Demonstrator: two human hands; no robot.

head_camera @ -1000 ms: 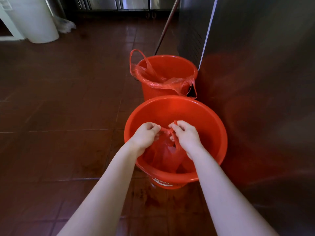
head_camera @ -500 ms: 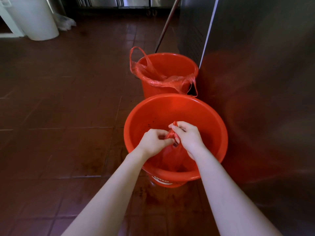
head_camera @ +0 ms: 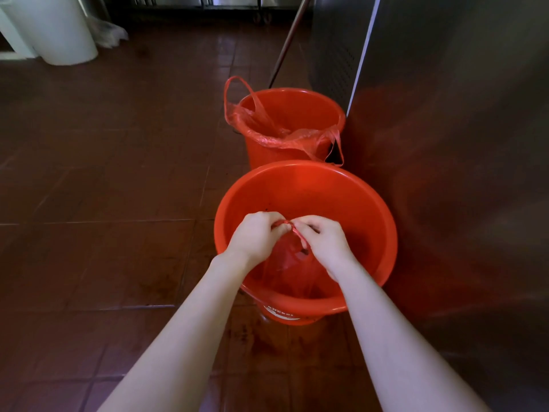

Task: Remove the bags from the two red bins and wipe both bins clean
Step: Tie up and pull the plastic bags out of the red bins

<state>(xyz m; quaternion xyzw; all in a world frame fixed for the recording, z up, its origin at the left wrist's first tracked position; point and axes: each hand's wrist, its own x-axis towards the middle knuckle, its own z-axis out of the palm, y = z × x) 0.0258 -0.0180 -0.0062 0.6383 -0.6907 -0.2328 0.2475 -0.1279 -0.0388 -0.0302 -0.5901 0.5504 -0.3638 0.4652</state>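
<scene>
Two red bins stand on the tiled floor. Over the near red bin (head_camera: 350, 203), my left hand (head_camera: 257, 234) and my right hand (head_camera: 322, 240) meet, each pinching a twisted handle of the red bag (head_camera: 286, 269) that hangs gathered inside it. The bag's bottom is hidden inside the bin. Behind it, the far red bin (head_camera: 300, 111) is lined with a second red bag (head_camera: 300, 139) that is folded over its rim, one handle loop standing up at the left and one drooping at the right.
A steel cabinet (head_camera: 445, 144) stands close on the right of both bins. A mop handle (head_camera: 289, 40) leans behind the far bin. A white barrel (head_camera: 56, 28) stands at the far left. Brown floor tiles (head_camera: 104, 188) stretch out to the left.
My hands have drawn together over the near bin, bringing the two bag handles close. The bag has gathered tighter between them.
</scene>
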